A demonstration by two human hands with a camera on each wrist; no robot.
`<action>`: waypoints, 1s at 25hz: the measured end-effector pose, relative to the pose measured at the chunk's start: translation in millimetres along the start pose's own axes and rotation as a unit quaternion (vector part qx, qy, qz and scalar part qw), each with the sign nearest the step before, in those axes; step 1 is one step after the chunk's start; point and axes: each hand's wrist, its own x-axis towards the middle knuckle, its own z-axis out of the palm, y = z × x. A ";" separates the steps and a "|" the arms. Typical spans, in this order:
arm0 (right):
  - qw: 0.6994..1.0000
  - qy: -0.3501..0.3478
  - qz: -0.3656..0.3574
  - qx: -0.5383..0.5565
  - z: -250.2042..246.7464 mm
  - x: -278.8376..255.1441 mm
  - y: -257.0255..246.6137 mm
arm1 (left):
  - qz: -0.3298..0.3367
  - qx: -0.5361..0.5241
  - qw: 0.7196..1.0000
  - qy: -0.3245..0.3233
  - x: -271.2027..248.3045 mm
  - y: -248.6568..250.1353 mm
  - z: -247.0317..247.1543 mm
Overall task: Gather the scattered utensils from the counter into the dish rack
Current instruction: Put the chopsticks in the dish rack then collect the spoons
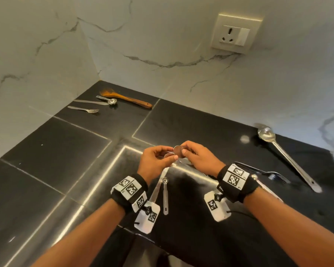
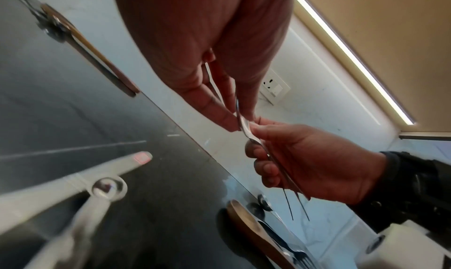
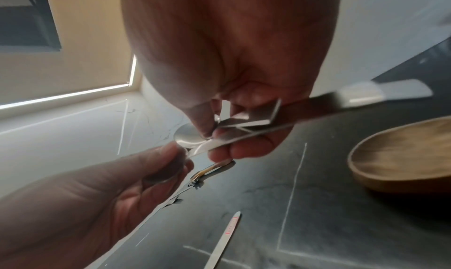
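Note:
Above the middle of the black counter (image 1: 66, 151) my two hands meet on a small bunch of steel spoons (image 1: 176, 149). My left hand (image 1: 172, 156) pinches one end from the left. My right hand (image 1: 183, 150) grips the bunch from the right, thumb on a round spoon bowl (image 3: 187, 136), with flat handles (image 3: 268, 118) sticking out past its fingers. In the left wrist view thin handles (image 2: 290, 178) run through the right hand's curled fingers. No dish rack is in view.
A table knife (image 1: 158, 187) and a small measuring spoon (image 1: 165, 195) lie below my left hand. At the far left corner lie a wooden spoon (image 1: 123, 98), another measuring spoon (image 1: 107, 100), a knife (image 1: 91, 102) and a fork (image 1: 83, 109). On the right lie a long serving spoon (image 1: 285, 157), a dark fork (image 1: 266, 172) and a wooden bowl-shaped piece (image 3: 402, 153).

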 end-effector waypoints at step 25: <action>0.974 0.067 0.050 -0.210 -168.4 -281.8 54.5 | 0.079 0.041 0.964 -0.249 -114.4 63.9 267.4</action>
